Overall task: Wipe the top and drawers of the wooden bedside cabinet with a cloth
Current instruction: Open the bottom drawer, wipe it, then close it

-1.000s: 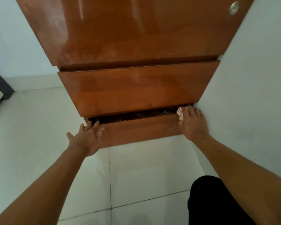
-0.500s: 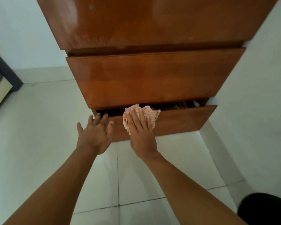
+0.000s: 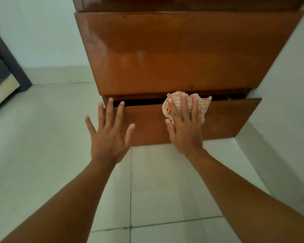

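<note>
I see right hand [image 3: 184, 132] flat, fingers straight, pressing the checked cloth [image 3: 204, 105] on the bottom drawer front [image 3: 228, 118] at its top edge, about mid-width; left hand [image 3: 109, 137] open, flat at the left end; front runs left-right, so I'd sweep sideways.

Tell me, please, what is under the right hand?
A checked cloth, pressed by the right hand against the lower drawer front. Its edges show around the hand; its middle and the wood behind it are covered.
</note>
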`<state>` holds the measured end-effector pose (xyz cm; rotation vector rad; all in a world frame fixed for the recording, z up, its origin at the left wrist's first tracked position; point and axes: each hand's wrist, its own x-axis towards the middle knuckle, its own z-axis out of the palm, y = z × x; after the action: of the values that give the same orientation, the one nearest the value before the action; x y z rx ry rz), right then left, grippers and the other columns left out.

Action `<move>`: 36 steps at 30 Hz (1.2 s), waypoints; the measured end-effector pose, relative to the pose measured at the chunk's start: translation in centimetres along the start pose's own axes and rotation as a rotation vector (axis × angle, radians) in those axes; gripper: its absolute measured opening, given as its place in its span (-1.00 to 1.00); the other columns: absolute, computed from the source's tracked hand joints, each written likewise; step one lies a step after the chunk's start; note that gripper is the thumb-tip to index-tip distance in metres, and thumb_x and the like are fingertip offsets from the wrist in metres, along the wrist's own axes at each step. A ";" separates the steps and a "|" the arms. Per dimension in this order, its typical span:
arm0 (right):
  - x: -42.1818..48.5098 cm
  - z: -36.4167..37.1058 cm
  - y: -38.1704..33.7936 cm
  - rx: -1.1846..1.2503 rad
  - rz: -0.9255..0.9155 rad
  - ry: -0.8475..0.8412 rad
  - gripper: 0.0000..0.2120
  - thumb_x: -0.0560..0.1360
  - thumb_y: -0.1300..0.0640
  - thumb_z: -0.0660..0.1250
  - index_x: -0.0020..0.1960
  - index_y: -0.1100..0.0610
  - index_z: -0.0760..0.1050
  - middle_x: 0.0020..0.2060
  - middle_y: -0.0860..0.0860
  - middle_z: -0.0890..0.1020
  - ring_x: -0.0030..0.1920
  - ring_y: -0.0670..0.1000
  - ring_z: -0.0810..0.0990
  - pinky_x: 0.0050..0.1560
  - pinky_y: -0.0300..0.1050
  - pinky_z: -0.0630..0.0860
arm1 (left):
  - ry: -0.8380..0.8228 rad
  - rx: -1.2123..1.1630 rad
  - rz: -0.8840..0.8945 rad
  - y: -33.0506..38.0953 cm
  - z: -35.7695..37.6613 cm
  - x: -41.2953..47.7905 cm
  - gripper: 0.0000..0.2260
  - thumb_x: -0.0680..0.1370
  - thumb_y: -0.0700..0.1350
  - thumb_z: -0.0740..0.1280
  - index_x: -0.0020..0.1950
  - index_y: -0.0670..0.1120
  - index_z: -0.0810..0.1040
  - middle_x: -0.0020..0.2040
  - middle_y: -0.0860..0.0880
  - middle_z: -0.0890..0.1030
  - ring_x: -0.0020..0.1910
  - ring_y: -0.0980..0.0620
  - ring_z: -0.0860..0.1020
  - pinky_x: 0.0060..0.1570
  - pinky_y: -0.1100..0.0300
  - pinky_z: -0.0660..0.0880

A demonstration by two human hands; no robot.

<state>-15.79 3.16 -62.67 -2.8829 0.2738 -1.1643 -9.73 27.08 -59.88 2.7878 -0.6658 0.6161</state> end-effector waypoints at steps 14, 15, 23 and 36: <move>0.2 -3.1 10.5 0.197 0.334 0.296 -0.53 0.62 0.36 0.16 0.49 0.12 0.46 0.52 0.09 0.42 0.58 0.26 0.24 0.50 0.28 0.31 | -0.035 -0.037 -0.028 0.3 -0.3 0.1 -0.31 0.60 0.38 -0.17 0.65 0.09 -0.16 0.66 -0.03 -0.16 0.62 -0.10 -0.23 0.47 -0.43 -0.06; 0.3 -3.1 8.9 0.242 0.321 0.372 -0.56 0.62 0.37 0.17 0.45 0.15 0.50 0.49 0.07 0.45 0.56 0.19 0.30 0.47 0.24 0.36 | -0.031 -0.041 -0.032 0.4 -0.3 0.0 -0.31 0.60 0.38 -0.17 0.65 0.08 -0.14 0.66 -0.03 -0.14 0.62 -0.10 -0.23 0.47 -0.43 -0.06; 0.4 1.2 -7.0 0.236 -0.153 0.098 -0.44 0.63 0.34 0.16 0.60 0.08 0.27 0.59 0.02 0.32 0.64 0.19 0.10 0.60 0.20 0.14 | 0.002 -0.028 -0.031 0.1 0.5 0.0 -0.32 0.61 0.37 -0.12 0.65 0.09 -0.11 0.66 -0.02 -0.10 0.62 -0.09 -0.21 0.47 -0.42 -0.05; 0.1 -1.0 5.8 0.083 0.218 0.167 -0.41 0.61 0.25 0.20 0.60 -0.05 0.27 0.65 0.09 0.12 0.62 0.36 -0.05 0.55 0.32 0.09 | 0.023 -0.050 -0.044 0.4 0.8 -0.1 -0.33 0.61 0.35 -0.08 0.65 0.07 -0.07 0.66 -0.04 -0.06 0.63 -0.12 -0.17 0.47 -0.43 -0.03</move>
<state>-17.32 -2.53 -62.35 -2.6099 0.5156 -1.3402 -9.67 26.50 -60.62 2.7374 -0.6055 0.6140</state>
